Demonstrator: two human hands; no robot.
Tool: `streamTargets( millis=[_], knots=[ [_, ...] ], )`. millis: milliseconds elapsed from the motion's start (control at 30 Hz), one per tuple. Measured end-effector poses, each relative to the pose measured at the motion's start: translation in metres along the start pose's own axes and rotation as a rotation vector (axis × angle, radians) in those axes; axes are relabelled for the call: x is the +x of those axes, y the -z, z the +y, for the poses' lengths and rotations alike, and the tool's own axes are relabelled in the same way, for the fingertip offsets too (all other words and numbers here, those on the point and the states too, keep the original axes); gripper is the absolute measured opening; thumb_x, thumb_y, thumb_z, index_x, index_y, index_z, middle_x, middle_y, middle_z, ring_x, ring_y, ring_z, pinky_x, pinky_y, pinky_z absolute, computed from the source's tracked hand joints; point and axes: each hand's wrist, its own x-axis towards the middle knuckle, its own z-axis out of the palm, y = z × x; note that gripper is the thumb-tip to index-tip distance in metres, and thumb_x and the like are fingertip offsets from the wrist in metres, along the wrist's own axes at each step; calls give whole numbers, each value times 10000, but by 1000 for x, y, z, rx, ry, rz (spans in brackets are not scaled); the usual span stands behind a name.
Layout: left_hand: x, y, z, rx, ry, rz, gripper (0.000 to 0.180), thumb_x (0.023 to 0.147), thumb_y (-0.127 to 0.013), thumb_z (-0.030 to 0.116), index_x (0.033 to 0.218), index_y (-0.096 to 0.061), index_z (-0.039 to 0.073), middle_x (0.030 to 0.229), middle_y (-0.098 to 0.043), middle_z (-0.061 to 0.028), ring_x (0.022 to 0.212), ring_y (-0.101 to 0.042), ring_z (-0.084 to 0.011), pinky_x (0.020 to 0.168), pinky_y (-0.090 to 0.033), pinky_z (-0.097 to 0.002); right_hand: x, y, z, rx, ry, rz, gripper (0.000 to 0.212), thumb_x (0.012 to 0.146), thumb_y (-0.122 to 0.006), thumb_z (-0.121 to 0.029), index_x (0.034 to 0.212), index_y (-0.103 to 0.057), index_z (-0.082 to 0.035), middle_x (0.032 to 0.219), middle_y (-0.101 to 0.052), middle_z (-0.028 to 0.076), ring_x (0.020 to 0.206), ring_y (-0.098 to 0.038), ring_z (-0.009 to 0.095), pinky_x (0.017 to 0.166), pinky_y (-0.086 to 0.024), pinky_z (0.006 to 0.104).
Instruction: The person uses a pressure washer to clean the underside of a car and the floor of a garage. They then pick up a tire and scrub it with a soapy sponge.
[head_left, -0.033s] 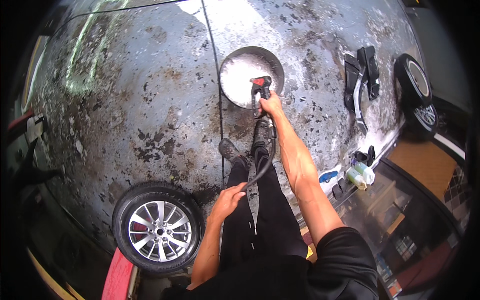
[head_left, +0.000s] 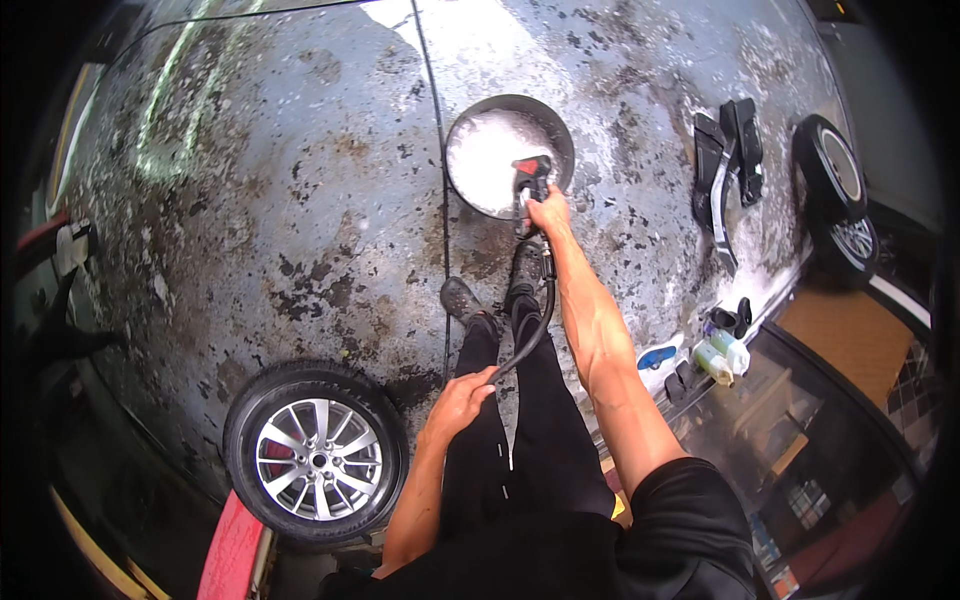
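While the right hand (head_left: pixel 549 212) grips a spray gun (head_left: pixel 533 172) over the foamy tub (head_left: pixel 557 130) at twelve o'clock, and the left hand (head_left: pixel 461 402) holds its hose (head_left: pixel 522 352), the step seems to be spraying, the next move calling for steady aim.

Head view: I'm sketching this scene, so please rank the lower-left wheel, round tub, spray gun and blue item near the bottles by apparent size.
Largest to smallest, as they look:
1. Wheel
2. Round tub
3. Spray gun
4. Blue item
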Motion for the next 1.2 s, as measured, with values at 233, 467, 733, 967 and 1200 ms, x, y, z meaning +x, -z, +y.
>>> streamTargets(
  millis=[233, 467, 733, 967, 1200],
  knots=[
    [-15, 0, -3, 20, 19, 103, 384, 999, -635, 152, 1329, -621, -45, 1193, -703, -253, 1039, -695, -373, 923, -524, -379, 5, 8, 6, -13, 58, -52, 578, 847, -650, -144, 1368, -440, -6, 800, -741, 180, 636, -746, 284, 697, -602, 409],
    [-16, 4, 4, -12, 102, 96, 372, 1007, -617, 165, 1331, -624, -18, 1176, -689, -272, 1093, -656, -445, 940, -518, -415, 12, 13, 10, -80, -30, 169, 617, 850, -679, -136, 1420, -457, -58, 857, -751, 176, 631, -747, 269, 676, -612, 395],
    [-15, 9, 14, 86, 81, 47, 374, 1006, -615, 148, 1343, -616, -15, 1198, -685, -263, 1131, -641, -448, 971, -510, -426, 4, 14, 10, -132, -109, 280, 623, 825, -667, -177, 1391, -440, -47, 1046, -726, 258, 1005, -726, 408, 869, -570, 496],
    [-15, 1, 28, 74, 34, -76, 368, 1015, -607, 149, 1344, -616, -16, 1247, -672, -258, 1165, -639, -430, 988, -507, -418, 4, 16, 29, -101, 89, 108, 649, 835, -730, -198, 1398, -434, -69, 893, -735, 192, 801, -747, 369, 789, -590, 483],
    [-19, 5, 39, 65, 92, -68, 377, 1011, -607, 143, 1362, -606, 8, 1188, -690, -256, 1120, -646, -443, 962, -512, -431, -8, 16, 20, 138, 53, -129, 492, 841, -658, -97, 1310, -517, -53, 814, -728, 136, 571, -718, 248, 618, -587, 396]
  ],
)
